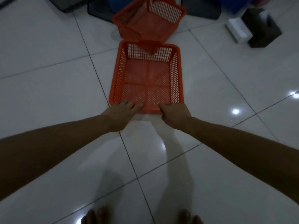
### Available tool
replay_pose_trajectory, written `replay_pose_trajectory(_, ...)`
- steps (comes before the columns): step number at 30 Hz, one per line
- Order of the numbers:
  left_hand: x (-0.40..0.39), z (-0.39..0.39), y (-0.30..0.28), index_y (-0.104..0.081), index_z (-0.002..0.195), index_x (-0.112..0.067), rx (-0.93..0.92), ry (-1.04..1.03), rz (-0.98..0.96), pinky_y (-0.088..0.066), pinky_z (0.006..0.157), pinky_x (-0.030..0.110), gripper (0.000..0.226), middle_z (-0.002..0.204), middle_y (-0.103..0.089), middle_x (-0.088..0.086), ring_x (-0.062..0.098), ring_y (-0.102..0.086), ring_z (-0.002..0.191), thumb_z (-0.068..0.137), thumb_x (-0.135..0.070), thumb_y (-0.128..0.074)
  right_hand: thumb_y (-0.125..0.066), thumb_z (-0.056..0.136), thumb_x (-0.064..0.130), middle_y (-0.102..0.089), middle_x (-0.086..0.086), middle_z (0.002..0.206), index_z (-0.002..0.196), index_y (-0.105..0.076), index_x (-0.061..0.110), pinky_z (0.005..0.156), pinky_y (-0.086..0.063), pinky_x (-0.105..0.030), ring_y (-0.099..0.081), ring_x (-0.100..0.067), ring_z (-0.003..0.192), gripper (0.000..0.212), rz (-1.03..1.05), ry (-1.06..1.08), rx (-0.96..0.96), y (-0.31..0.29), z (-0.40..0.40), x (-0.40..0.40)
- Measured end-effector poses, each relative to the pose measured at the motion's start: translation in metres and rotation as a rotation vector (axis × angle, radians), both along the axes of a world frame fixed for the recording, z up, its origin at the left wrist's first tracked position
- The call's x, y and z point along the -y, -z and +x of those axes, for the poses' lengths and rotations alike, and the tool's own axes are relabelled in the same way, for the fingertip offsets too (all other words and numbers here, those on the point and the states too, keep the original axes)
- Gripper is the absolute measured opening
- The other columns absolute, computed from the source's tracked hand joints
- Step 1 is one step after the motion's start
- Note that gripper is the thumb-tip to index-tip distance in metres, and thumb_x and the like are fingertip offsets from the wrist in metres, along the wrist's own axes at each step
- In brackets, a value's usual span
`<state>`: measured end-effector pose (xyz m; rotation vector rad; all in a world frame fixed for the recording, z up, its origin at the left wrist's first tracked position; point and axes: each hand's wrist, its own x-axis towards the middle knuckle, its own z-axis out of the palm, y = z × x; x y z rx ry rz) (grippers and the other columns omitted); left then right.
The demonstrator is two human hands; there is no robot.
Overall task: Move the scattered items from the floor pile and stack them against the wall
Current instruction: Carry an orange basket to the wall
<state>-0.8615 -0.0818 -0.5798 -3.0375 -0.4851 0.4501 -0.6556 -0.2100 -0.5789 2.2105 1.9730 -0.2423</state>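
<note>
Dim room, glossy white tiled floor (48, 88). Bare feet (97, 217) at 6 o'clock, both arms stretched forward.

Orange mesh basket (146, 78) at frame centre, upright, open side up, nothing in it. Whether it sits flat on the tiles or is tipped up at the near end, cannot tell. Left hand (120, 113) lies on the near rim at its left corner, fingers draped over the edge into the basket. Right hand (174, 114) is clenched around the same rim toward its right corner. Both hands grasping the basket.

Second orange basket (149, 18) at 12 o'clock, just beyond the first, tilted with its opening facing the camera; far rim of the held basket looks to touch or nearly touch it.

Behind that, dark bins (100, 10) line the top edge. Wall itself not clearly in view. At 2 o'clock, white boxes (239, 29) beside a dark box (265, 31).

Progress, as judged: early to middle. Neither orange basket is nested or stacked yet. Left to do: carry the held one over, set it in place, then handle the tilted one.
</note>
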Motion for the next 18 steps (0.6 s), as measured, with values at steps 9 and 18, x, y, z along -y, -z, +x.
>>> replay_pose_trajectory(9, -0.013, 0.037, -0.043, -0.045, 0.13, -0.02, -0.221, 0.083, -0.11, -0.05, 0.086, 0.035, 0.047, 0.123, -0.056, 0.006, 0.026, -0.058, 0.106, 0.084, -0.014, -0.055, -0.052, 0.091, 0.011, -0.065, -0.007, 0.117, 0.135, -0.054, 0.027, 0.084, -0.056, -0.036, -0.063, -0.025, 0.102, 0.047, -0.253, 0.014, -0.134, -0.034, -0.01, -0.007)
replay_pose_trajectory(18, 0.033, 0.118, -0.056, -0.06, 0.115, -0.018, 0.043, 0.257, -0.264, -0.046, 0.083, 0.028, 0.035, 0.116, -0.062, 0.004, 0.021, -0.058, 0.101, 0.083, -0.005, -0.053, -0.05, 0.092, 0.008, -0.062, -0.004, 0.119, 0.136, -0.052, 0.03, 0.088, -0.055, -0.041, -0.06, -0.025, 0.106, 0.049, -0.15, 0.292, -0.117, -0.068, 0.049, 0.086)
